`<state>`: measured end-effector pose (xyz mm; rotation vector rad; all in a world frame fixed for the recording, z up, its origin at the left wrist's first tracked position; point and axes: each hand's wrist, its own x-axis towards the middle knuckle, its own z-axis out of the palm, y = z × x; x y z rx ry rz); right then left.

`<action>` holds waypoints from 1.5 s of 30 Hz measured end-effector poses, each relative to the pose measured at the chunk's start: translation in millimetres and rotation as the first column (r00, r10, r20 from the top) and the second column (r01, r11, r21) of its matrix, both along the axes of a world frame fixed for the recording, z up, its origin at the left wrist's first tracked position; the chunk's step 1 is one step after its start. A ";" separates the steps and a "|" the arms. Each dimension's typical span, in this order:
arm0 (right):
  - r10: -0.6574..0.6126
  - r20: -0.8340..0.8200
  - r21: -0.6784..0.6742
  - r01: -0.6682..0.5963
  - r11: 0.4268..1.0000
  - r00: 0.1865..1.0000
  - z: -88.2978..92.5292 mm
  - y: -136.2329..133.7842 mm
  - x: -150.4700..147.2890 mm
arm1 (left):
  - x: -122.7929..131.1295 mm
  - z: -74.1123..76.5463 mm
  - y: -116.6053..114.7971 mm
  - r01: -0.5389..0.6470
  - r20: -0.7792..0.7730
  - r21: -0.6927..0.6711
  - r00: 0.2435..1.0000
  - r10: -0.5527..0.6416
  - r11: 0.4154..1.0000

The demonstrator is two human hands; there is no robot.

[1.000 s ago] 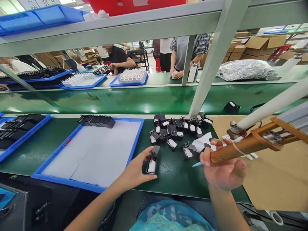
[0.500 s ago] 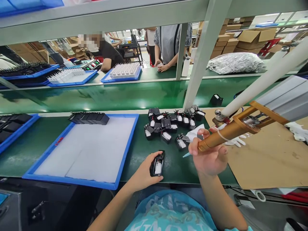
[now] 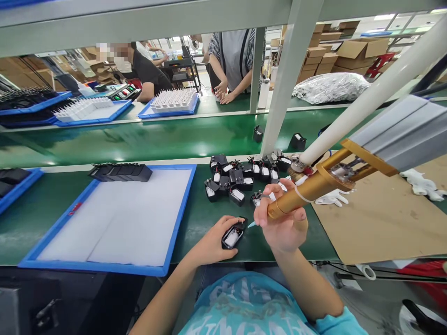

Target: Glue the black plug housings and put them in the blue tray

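My left hand (image 3: 213,242) grips a small open black plastic housing (image 3: 233,238) with a white part and wires inside, holding it at a tilt on the green bench. My right hand (image 3: 285,229) is wrapped round the front of a gold dispensing gun (image 3: 296,195). The gun's light blue tapered nozzle (image 3: 252,224) points left, close to the housing's upper right edge; I cannot tell whether they touch. Beyond my hands lies a cluster of similar black housings (image 3: 236,177), several with white parts showing.
At left lies a blue-rimmed tray (image 3: 166,242) with a row of black housings (image 3: 122,172) along its back. A brown cardboard sheet (image 3: 377,218) with white gloves (image 3: 331,197) is at right. A white pole (image 3: 363,97) slants above. Co-workers stand beyond the green conveyor (image 3: 167,137).
My right hand has brought the dispensing gun left, its nozzle now close to the housing. My left hand has turned the housing clockwise. The view has shifted slightly; another housing shows on the conveyor.
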<state>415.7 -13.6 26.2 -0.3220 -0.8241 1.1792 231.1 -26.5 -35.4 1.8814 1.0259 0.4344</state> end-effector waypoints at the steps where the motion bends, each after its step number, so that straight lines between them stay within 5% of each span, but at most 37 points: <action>1: 0.004 -0.003 0.002 -0.004 1.000 1.000 -0.4 -0.3 0.3 | 0.9 -0.2 -1.4 -0.021 0.006 0.014 1.000 0.021 1.000; 9: -0.012 -0.001 -0.022 0.012 1.000 1.000 0.0 1.2 -0.9 | 6.7 -20.7 -22.8 -0.320 -0.062 0.139 0.942 0.331 0.937; 19: 0.004 0.012 -0.011 -0.004 1.000 1.000 0.4 -1.8 -6.9 | 25.1 2.2 -21.8 -0.351 -0.014 0.394 0.922 0.387 0.849; 35: -0.042 0.032 -0.043 0.043 0.998 0.999 6.2 -3.9 -10.1 | 30.1 6.2 -20.5 -0.400 0.017 0.313 0.909 0.416 0.862; 45: 0.054 -0.030 0.010 -0.053 0.999 0.998 10.8 -4.1 -21.9 | 47.8 2.9 -15.5 -0.422 0.106 0.342 0.905 0.412 0.840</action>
